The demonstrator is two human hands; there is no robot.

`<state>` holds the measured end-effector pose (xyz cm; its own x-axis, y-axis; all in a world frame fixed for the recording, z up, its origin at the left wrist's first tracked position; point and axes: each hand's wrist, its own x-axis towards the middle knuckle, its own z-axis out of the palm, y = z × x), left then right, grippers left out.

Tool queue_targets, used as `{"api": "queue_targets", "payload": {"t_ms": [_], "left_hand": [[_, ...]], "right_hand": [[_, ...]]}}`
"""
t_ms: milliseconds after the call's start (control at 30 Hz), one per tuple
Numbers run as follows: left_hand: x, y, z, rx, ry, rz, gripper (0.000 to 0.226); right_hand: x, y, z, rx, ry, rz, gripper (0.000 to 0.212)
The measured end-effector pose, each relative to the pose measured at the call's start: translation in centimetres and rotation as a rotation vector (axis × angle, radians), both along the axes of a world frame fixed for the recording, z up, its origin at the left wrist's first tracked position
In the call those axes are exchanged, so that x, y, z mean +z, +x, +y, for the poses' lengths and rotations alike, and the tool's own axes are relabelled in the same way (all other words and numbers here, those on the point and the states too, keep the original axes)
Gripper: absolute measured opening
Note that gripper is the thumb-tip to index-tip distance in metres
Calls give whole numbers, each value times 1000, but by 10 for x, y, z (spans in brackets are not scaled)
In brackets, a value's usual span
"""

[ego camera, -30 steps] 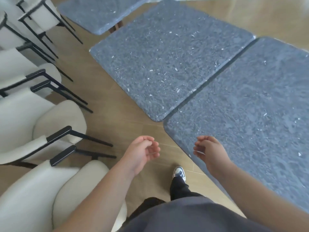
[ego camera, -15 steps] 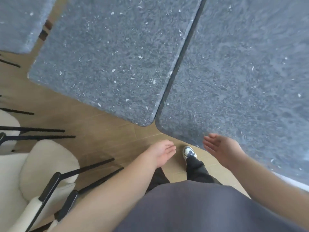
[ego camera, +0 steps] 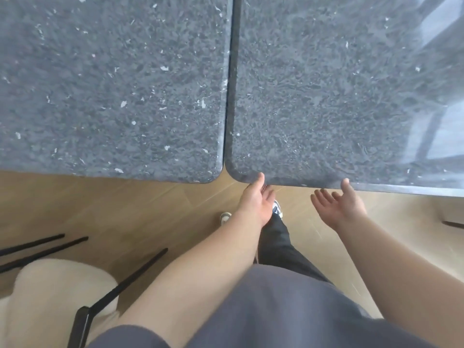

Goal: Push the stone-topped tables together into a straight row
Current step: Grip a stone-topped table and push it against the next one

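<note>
Two stone tables fill the upper view: the right table [ego camera: 326,96] sits side by side with the left table [ego camera: 113,84], a thin dark seam between them. The right table's near edge lies slightly nearer the person than the left table's, so the row looks not quite flush.

Both hands are at the right table's near edge. The left hand [ego camera: 256,200] is released, fingers straight, its thumb tip touching the edge close to the corner by the seam. The right hand [ego camera: 339,204] is also released, palm up and fingers spread just under the edge, thumb tip at the rim; neither grasps the slab.

To do this step well, I judge the palms should press flat on the edge face, set apart, and push evenly away from the body so the table slides without twisting. A slow shove suits a heavy top; stop once its edge lines up with the left table's. Keep fingers out of the seam. A chair [ego camera: 57,305] stands behind, on the left-table side.
</note>
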<state>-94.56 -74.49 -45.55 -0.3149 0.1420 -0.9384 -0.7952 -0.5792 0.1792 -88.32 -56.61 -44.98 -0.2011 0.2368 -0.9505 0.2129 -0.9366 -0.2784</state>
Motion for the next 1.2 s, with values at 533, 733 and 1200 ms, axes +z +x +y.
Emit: {"api": "queue_targets", "payload": {"t_ms": [533, 733, 1200], "left_hand": [[-25, -8, 34, 129, 66, 90, 49], [-16, -13, 31, 50, 61, 51, 32], [-18, -14, 31, 29, 43, 69, 33]], "right_hand": [[-18, -6, 61, -260, -50, 170, 56], [-21, -9, 67, -241, -76, 110, 47], [-32, -5, 68, -269, -39, 87, 50]]}}
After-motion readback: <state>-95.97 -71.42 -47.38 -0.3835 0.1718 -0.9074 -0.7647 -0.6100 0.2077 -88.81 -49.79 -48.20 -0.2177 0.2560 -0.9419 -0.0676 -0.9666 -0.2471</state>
